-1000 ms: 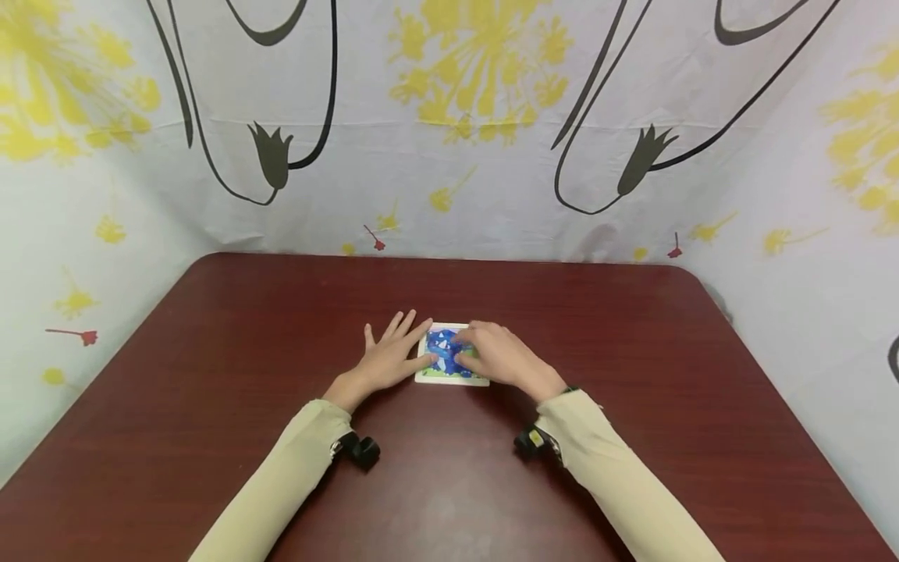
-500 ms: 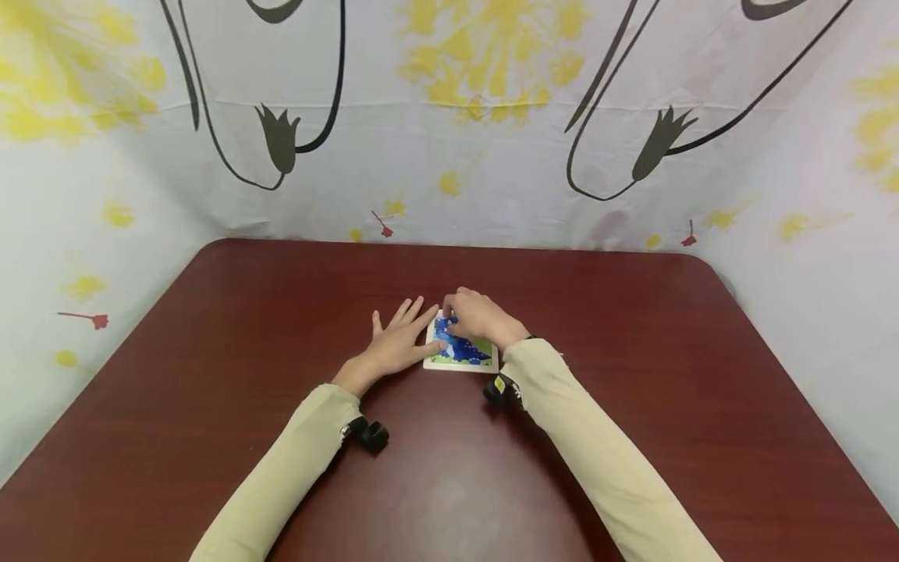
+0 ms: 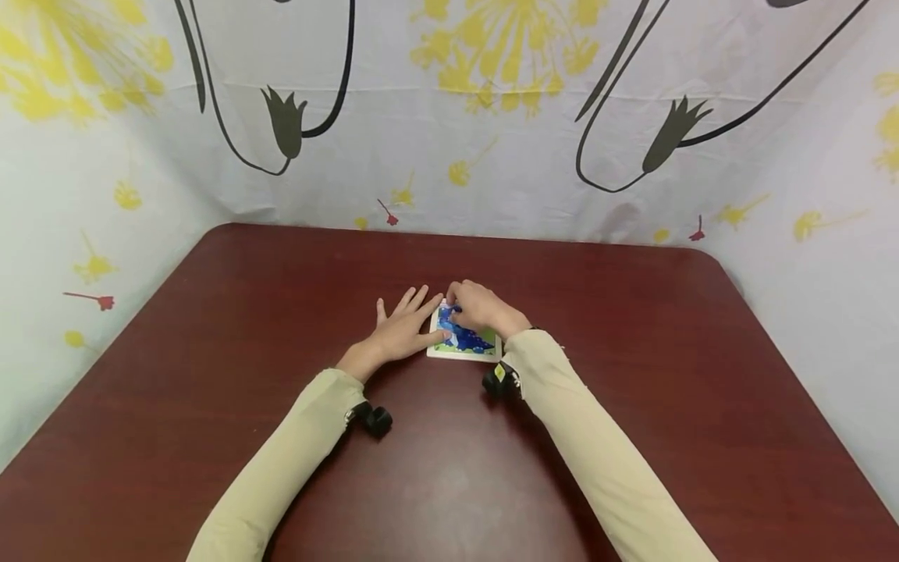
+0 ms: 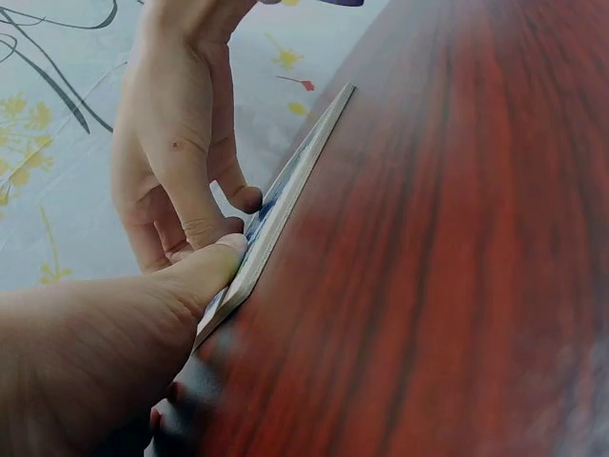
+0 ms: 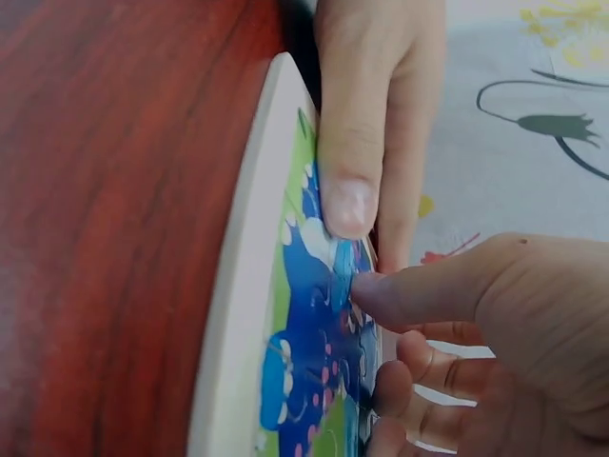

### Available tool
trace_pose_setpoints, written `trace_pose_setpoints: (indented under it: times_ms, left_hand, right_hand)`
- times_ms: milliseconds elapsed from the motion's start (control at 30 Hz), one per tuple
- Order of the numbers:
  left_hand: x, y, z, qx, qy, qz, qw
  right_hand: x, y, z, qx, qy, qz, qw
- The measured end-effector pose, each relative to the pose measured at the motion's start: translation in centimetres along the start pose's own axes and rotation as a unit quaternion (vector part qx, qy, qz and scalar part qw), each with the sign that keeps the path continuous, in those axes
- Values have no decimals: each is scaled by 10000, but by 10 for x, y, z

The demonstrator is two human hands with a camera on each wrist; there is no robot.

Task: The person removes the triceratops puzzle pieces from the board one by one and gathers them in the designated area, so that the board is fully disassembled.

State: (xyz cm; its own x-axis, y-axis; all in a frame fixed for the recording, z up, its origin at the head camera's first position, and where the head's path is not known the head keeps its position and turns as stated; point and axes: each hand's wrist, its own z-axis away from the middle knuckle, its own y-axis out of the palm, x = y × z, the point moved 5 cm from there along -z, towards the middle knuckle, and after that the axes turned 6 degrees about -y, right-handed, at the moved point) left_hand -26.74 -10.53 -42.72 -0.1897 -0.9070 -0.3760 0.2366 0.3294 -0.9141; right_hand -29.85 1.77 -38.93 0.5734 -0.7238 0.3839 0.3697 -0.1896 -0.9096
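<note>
A small square jigsaw puzzle (image 3: 469,342) with a pale frame and a blue dinosaur picture lies flat on the table. My left hand (image 3: 396,336) rests at its left side, fingers spread straight. In the right wrist view, the left thumb (image 5: 348,190) presses on the picture near the frame (image 5: 233,276). My right hand (image 3: 481,306) bends over the upper part of the puzzle, its fingers curled. Its thumb (image 5: 381,297) and fingertips touch or nearly touch the picture. Whether a piece is pinched between them is hidden.
The dark red wooden table (image 3: 316,273) has rounded far corners. A patterned white cloth (image 3: 449,148) hangs behind it and at both sides. Black wrist cameras (image 3: 378,421) sit under both pale sleeves (image 3: 281,460).
My right hand has shifted left and farther up over the puzzle, uncovering its lower right part, then stayed there. The left hand keeps its place on the puzzle. The head view has tilted slightly.
</note>
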Motion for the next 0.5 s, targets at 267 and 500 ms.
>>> trace_pose_setpoints:
  times_ms: [267, 500]
  left_hand:
    - [3, -1, -1, 74, -12, -71, 9999]
    - [2, -1, -1, 104, -37, -63, 9999]
  right_hand:
    - [-12, 1, -10, 199, 26, -615, 9979]
    - [-13, -1, -11, 279, 71, -835, 9961]
